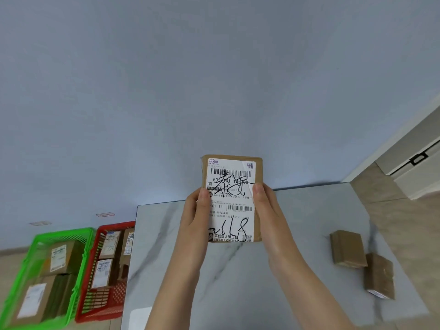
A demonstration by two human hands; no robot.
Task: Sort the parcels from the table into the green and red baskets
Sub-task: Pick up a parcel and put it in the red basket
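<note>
Your left hand [196,217] and right hand [266,210] each close their grip on the labelled parcel's [232,198] side edges, mid-frame above the worktop [238,282].

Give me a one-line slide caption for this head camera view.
Both hands, left hand and right hand, hold a labelled parcel up above the marble table, green basket and red basket alongside.

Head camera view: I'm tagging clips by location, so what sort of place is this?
Probably a small indoor parcel-sorting spot: a labelled parcel held over a marble-look table, with green basket and red basket of boxes.
</note>
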